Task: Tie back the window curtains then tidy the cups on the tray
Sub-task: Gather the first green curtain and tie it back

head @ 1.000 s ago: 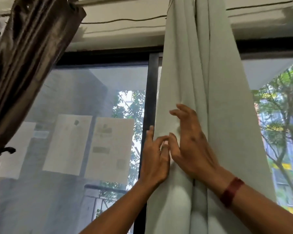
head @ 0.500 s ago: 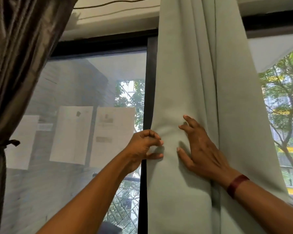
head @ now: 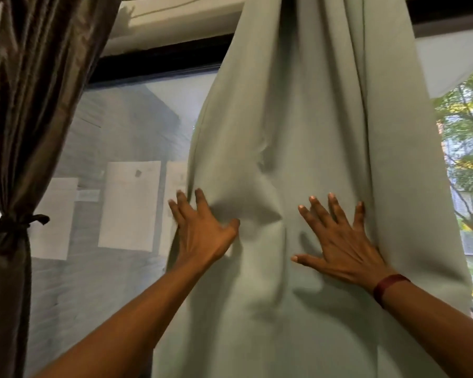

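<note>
While both hands lie flat, fingers spread and well apart, the left hand presses the free left edge and the right hand the right-hand folds of the pale green fabric curtain, hanging upright and untied. Farther left, the dark brown glossy curtain is already tied back.

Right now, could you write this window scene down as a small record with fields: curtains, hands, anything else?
green curtain: hangs loose in folds, not tied back
brown curtain: far left, gathered and already bound by a dark tie
left hand: fingers straight, at the green curtain's left edge
right hand: fingers spread flat on the cloth; red wristband
window: papers show behind the pane
cups and tray: not in view
</note>
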